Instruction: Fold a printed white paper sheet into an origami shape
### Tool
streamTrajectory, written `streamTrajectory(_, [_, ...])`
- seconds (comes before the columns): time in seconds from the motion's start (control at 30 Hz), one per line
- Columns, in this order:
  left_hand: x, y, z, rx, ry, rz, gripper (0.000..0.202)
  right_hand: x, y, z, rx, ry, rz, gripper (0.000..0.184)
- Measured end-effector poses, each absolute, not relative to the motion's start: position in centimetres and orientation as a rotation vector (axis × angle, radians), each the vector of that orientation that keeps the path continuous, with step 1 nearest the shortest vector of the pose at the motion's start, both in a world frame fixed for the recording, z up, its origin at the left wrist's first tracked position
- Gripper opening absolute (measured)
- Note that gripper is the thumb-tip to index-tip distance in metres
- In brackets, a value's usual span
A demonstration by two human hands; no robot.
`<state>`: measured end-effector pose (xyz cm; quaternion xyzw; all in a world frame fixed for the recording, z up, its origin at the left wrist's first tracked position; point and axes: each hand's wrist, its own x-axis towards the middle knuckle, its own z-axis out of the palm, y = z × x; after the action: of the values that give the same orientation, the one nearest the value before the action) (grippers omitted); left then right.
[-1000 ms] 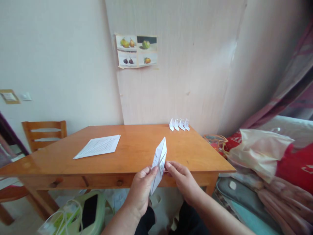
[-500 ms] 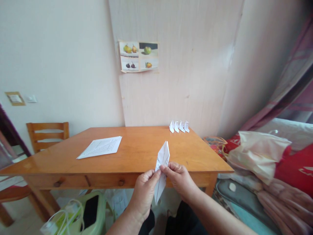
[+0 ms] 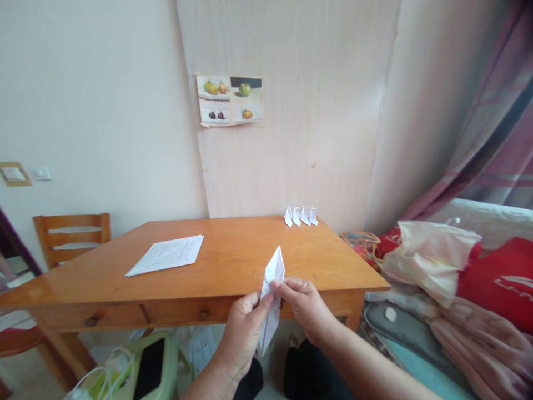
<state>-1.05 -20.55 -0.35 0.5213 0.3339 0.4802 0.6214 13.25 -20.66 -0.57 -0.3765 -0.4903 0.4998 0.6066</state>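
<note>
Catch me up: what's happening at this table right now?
A person is folding paper. Both hands grip one folded white paper piece in the air in front of the wooden table: the left hand pinches its left side, the right hand its right side. Four small folded paper figures stand in a row at the table's far edge, and a printed sheet lies flat on the table's left part.

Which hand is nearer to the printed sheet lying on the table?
Left. The left hand holds the folded paper on the side toward the printed sheet; the right hand pinches it from the far side.
</note>
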Motion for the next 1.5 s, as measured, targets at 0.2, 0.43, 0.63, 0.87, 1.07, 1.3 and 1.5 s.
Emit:
streamTrajectory(0.2, [-1.4, -20.6, -0.7, 1.225, 0.794, 1.071, 0.037, 13.3, -20.8, 0.3, -0.857, -1.048, 1.180, 0.036])
streamTrajectory(0.43, [-2.0, -20.9, -1.5, 1.271, 0.829, 1.040, 0.037, 16.7, -19.3, 2.7, -0.848, -0.858, 1.058, 0.037])
streamTrajectory(0.63, [-1.6, -21.2, -0.7, 1.163, 0.804, 1.102, 0.036, 14.0, -21.2, 1.3, -0.807, -1.031, 1.303, 0.037])
streamTrajectory(0.87, [-1.2, -22.1, -0.6, 1.199, 0.833, 1.104, 0.046, 10.5, -22.3, -0.1, -0.691, -0.787, 1.486, 0.024])
streamTrajectory(1.07, [-1.5, -22.2, -0.5, 1.318, 0.857, 1.187, 0.036, 10.7, -22.5, 1.3, -0.728, -0.744, 1.502, 0.029])
streamTrajectory(1.3, [-2.6, -23.6, -0.8, 1.370, 0.882, 1.117, 0.034, 11.1, -22.7, 2.4, -0.744, -0.765, 1.438, 0.028])
streamTrajectory(1.5, [-3.2, -24.9, -1.2, 1.440, 0.915, 1.094, 0.039, 12.7, -22.1, 4.4, -0.658, -0.773, 1.331, 0.018])
